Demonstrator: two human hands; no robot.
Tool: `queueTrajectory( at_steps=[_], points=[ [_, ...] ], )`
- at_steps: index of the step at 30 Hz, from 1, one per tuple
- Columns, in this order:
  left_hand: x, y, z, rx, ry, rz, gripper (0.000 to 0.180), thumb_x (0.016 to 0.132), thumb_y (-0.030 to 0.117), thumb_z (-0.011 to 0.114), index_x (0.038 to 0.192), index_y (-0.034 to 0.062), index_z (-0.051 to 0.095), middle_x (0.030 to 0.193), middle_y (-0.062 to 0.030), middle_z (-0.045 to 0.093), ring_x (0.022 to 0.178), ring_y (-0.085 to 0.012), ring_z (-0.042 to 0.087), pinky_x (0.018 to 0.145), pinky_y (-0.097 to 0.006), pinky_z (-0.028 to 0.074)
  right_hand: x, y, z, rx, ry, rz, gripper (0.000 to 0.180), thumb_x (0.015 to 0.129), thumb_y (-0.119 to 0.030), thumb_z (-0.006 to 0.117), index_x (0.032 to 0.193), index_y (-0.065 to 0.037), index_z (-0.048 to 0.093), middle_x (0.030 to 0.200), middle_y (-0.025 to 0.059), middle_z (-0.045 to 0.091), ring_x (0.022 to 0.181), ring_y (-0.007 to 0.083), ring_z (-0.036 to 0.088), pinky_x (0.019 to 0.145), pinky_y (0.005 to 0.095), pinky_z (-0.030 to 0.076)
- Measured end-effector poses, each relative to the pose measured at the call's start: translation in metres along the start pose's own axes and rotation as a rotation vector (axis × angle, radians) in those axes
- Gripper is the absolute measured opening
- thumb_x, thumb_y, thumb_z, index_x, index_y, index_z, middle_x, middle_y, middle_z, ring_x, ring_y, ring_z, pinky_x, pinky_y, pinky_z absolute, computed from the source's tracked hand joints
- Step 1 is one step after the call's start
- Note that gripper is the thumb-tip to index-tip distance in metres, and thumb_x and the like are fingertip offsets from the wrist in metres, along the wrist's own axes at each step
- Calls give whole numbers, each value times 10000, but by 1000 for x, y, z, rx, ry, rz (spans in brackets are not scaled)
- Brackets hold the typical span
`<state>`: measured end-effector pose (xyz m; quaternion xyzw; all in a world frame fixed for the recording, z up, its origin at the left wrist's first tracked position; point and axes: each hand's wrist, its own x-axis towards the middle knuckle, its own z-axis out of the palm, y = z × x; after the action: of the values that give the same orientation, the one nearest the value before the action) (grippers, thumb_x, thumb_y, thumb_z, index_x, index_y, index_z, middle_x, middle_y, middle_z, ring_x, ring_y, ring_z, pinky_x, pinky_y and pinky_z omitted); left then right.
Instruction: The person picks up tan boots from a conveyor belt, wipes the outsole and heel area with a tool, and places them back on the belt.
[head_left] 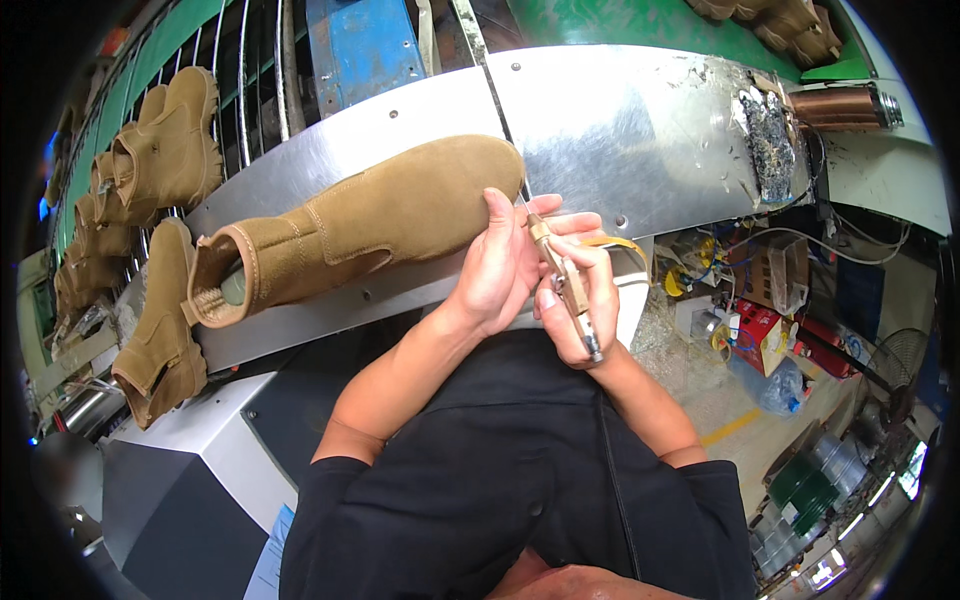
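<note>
A tan suede boot (400, 200) rests over the metal table, its toe to the right and its shaft opening to the left. My left hand (500, 265) is palm up beside the toe, fingers stretched out, the thumb at the toe's edge. Wrapped in my right hand (585, 300) is a brass-coloured hand tool (570, 278) with a thin metal tip. That tip points up toward the boot's toe, above my left fingers. Whether it touches the boot I cannot tell. An orange-yellow strip or hose (615, 243) curves behind my right hand.
The curved metal table (620, 130) carries dark residue (767, 145) at its right end, near a copper-coloured cylinder (845, 107). Another tan boot (165, 330) stands at left, with several more on a rack (245, 90). A fan (900, 370) and drums (805, 495) stand lower right.
</note>
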<state>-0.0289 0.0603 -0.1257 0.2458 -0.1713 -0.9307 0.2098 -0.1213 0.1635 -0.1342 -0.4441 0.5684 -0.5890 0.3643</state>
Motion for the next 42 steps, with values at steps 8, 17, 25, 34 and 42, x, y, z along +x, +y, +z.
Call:
queueTrajectory(
  at_steps=[8, 17, 25, 34, 42],
  points=[
    [-72, 61, -16, 1093, -205, 173, 645, 917, 452, 597, 1337, -26, 487, 1321, -193, 565, 1244, -313, 545, 1044, -402, 413, 3, 0, -10, 130, -63, 89, 437, 882, -15, 541, 1296, 43, 414, 738, 96, 601, 678, 137, 597, 666, 289, 495],
    [-162, 174, -23, 1573, 530, 842, 641, 878, 202, 652, 1424, -3, 386, 1266, -166, 575, 1109, -240, 587, 997, -347, 431, 67, 5, -21, 513, -98, 175, 382, 897, -44, 502, 1252, 87, 452, 748, 110, 569, 678, 175, 582, 655, 321, 503],
    [-157, 143, -9, 1436, 442, 468, 279, 877, 34, 621, 1131, -78, 608, 1122, -124, 611, 1034, -195, 600, 920, -305, 462, 102, 10, 0, 633, -142, 210, 359, 883, -60, 499, 1217, 71, 470, 656, 78, 541, 586, 144, 545, 585, 284, 467],
    [-150, 116, -32, 1480, 721, 937, 184, 938, 103, 613, 862, -62, 642, 801, -28, 549, 714, -100, 499, 646, -230, 398, 48, 2, -25, 91, -259, 44, 422, 821, -38, 590, 1240, -26, 538, 653, 25, 567, 552, 84, 522, 537, 255, 393],
    [-81, 147, 9, 1670, 779, 1020, 277, 966, 119, 548, 740, -39, 525, 775, -56, 499, 743, -155, 460, 684, -283, 363, 75, 29, -186, 195, 502, -129, 438, 845, -79, 525, 1250, 81, 480, 787, 106, 627, 695, 171, 630, 651, 305, 537]
  ],
)
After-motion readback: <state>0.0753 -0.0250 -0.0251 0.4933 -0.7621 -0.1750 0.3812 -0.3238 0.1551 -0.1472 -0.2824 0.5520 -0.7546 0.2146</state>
